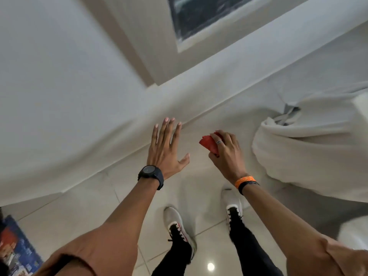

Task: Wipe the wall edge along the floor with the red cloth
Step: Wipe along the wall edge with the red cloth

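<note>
My right hand (225, 154) is closed around a crumpled red cloth (209, 143), held above the pale tiled floor a short way out from the wall. My left hand (166, 150), with a black watch on its wrist, is spread flat with its fingertips at the line where the white wall (69, 86) meets the floor. That wall edge (127, 152) runs diagonally from lower left to upper right. The cloth is not touching the wall edge.
A white draped fabric bundle (310, 148) bulges on the right, close to my right hand. My two feet in light sneakers (179, 226) stand on glossy tiles (83, 212). A blue patterned mat (16, 250) lies at the lower left. A dark framed panel (203, 14) sits up the wall.
</note>
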A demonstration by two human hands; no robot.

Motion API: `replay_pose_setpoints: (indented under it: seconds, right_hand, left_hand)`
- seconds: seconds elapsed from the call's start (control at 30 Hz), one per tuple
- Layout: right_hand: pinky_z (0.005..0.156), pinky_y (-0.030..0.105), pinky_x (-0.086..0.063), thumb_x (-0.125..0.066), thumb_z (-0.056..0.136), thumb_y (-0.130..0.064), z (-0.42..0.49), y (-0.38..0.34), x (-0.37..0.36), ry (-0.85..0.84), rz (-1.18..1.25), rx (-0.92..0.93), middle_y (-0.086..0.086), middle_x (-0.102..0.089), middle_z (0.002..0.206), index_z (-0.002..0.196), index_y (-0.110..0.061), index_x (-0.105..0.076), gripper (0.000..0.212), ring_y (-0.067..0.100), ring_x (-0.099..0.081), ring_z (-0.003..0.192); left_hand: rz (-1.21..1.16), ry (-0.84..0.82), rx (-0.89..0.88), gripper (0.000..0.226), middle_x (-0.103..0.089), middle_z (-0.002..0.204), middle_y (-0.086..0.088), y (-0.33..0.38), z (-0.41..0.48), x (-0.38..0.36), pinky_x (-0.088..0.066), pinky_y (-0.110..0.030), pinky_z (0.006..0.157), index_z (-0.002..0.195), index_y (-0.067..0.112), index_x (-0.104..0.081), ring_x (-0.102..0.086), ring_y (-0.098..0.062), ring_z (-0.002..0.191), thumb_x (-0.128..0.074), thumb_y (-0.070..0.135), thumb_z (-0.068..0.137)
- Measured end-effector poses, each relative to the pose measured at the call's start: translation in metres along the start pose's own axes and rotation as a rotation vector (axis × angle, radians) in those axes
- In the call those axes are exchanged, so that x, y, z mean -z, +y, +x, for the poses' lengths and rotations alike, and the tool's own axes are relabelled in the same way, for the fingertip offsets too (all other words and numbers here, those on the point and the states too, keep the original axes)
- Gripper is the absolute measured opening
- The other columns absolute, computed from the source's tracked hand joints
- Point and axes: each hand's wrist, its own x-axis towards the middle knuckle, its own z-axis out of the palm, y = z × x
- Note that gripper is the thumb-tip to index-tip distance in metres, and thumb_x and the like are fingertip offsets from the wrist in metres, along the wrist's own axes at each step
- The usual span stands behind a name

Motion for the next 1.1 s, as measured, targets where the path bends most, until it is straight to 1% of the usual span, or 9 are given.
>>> replay_pose_setpoints:
  seconds: [0.13,0.27,0.4,0.5,0.6,0.7,0.83,0.93,1.1]
  right_hand:
    - [0.102,0.049,-0.05,-0.08,0.071,-0.004,0.021,0.025,-0.14,-0.014,0.118,-0.101,0.015,-0.059,0.132,0.131,-0.003,-0.06,0.062,0.036,-0.051,0.121]
    - [0.102,0.049,-0.049,-0.079,0.069,-0.005,0.056,0.056,-0.258,-0.019,0.161,-0.15,0.016,-0.06,0.128,0.123,-0.003,-0.062,0.056,0.036,-0.052,0.118]
    - [0.102,0.048,-0.048,-0.079,0.071,-0.008,0.097,0.079,-0.349,0.023,0.154,-0.133,0.015,-0.054,0.132,0.123,-0.004,-0.061,0.055,0.034,-0.05,0.121]
    - [0.111,0.047,-0.041,-0.082,0.076,-0.026,0.118,0.096,-0.41,0.086,0.161,-0.167,0.016,-0.045,0.142,0.126,-0.005,-0.061,0.058,0.033,-0.04,0.133]
    - [0.117,0.056,-0.031,-0.068,0.093,-0.041,0.12,0.103,-0.462,0.149,0.046,-0.258,0.025,-0.041,0.15,0.136,-0.003,-0.058,0.059,0.043,-0.035,0.14]
    - [0.118,0.058,-0.028,-0.058,0.098,-0.038,0.117,0.083,-0.494,0.263,-0.031,-0.293,0.028,-0.043,0.151,0.138,0.0,-0.057,0.055,0.046,-0.036,0.14]
    - [0.118,0.058,-0.028,-0.064,0.097,-0.033,0.101,0.06,-0.515,0.249,-0.046,-0.186,0.026,-0.044,0.151,0.136,-0.002,-0.058,0.051,0.044,-0.035,0.142]
    - [0.109,0.054,-0.034,-0.068,0.095,-0.043,0.101,0.084,-0.508,0.272,-0.12,-0.139,0.02,-0.049,0.148,0.133,-0.009,-0.063,0.051,0.041,-0.041,0.138]
    - [0.104,0.053,-0.032,-0.072,0.087,-0.041,0.137,0.111,-0.485,0.317,-0.158,-0.401,0.015,-0.05,0.148,0.133,-0.009,-0.061,0.057,0.04,-0.042,0.132]
  left_hand:
    - [0.112,-0.038,0.006,0.102,-0.011,0.17,-0.016,-0.052,-0.005,-0.108,-0.009,-0.059,0.126,0.164,0.01,-0.015,-0.002,-0.032,0.158,-0.052,0.063,0.084]
    - [0.225,-0.069,-0.021,0.103,-0.004,0.171,-0.015,-0.1,0.0,-0.211,0.0,-0.059,0.126,0.164,0.012,-0.006,0.006,-0.032,0.157,-0.042,0.068,0.085]
    - [0.272,-0.016,-0.066,0.103,-0.009,0.17,-0.018,-0.138,0.011,-0.276,0.002,-0.058,0.127,0.163,0.008,-0.016,0.001,-0.034,0.157,-0.052,0.062,0.083]
    - [0.368,0.019,-0.109,0.101,-0.009,0.171,-0.017,-0.162,0.017,-0.309,0.003,-0.054,0.127,0.162,0.004,-0.017,-0.001,-0.032,0.158,-0.055,0.057,0.085]
    - [0.499,0.021,-0.168,0.099,-0.005,0.171,-0.013,-0.184,0.017,-0.337,0.008,-0.049,0.127,0.163,0.002,-0.012,0.0,-0.029,0.158,-0.053,0.053,0.088]
    - [0.656,-0.005,-0.223,0.099,0.0,0.172,-0.009,-0.207,0.016,-0.356,0.015,-0.044,0.126,0.163,0.002,-0.005,0.002,-0.024,0.158,-0.051,0.05,0.089]
    - [0.792,-0.048,-0.286,0.099,0.003,0.172,-0.003,-0.224,0.021,-0.365,0.021,-0.042,0.124,0.164,0.007,-0.002,-0.003,-0.016,0.158,-0.049,0.05,0.089]
    - [0.856,-0.043,-0.34,0.096,0.003,0.172,-0.002,-0.227,0.025,-0.368,0.025,-0.045,0.122,0.164,0.009,-0.002,-0.002,-0.015,0.158,-0.043,0.056,0.091]
    - [0.873,-0.019,-0.41,0.093,0.001,0.172,-0.006,-0.232,0.027,-0.369,0.025,-0.047,0.122,0.164,0.006,-0.005,-0.002,-0.019,0.158,-0.041,0.055,0.093]
